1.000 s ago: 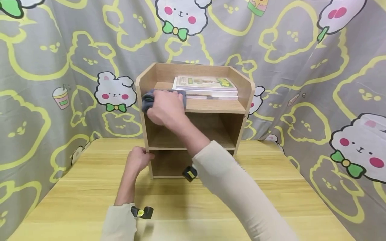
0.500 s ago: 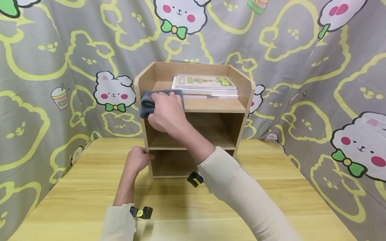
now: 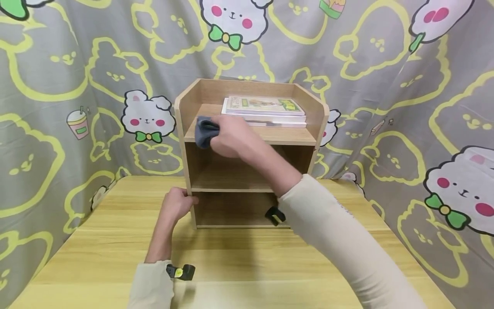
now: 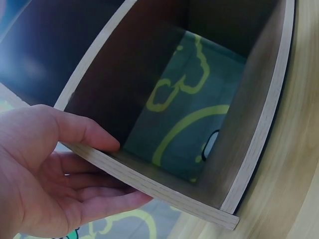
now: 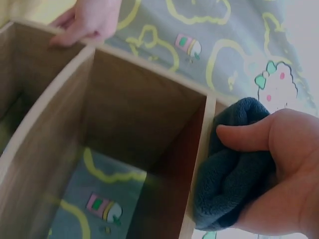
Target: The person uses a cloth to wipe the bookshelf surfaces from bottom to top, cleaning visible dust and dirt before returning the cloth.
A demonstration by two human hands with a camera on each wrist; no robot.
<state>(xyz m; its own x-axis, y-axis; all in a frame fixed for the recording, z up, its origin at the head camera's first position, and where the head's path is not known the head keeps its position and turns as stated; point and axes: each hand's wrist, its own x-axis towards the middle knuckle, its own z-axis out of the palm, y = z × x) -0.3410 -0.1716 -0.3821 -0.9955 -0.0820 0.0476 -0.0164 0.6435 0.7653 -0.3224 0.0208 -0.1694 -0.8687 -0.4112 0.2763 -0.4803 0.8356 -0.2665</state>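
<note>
A small light-wood shelf unit (image 3: 247, 190) stands on the table, with a raised rim round its top. My left hand (image 3: 178, 204) grips the edge of its left side panel low down; in the left wrist view the thumb (image 4: 94, 133) lies inside the panel and the other fingers outside. My right hand (image 3: 233, 135) holds a folded dark blue-grey cloth (image 3: 205, 132) at the front edge of the top shelf, left of centre. Seen from the right wrist, the cloth (image 5: 234, 169) is bunched between thumb and fingers and touches the board's edge.
A stack of books (image 3: 266, 112) lies on the top shelf, just behind and right of my right hand. Below are two open compartments. The wood-grain table (image 3: 332, 257) extends around the unit, and a patterned curtain (image 3: 115, 77) hangs behind and at the sides.
My right hand has moved to the right with the cloth along the top shelf's front edge, away from the left panel. My left hand keeps its grip in place.
</note>
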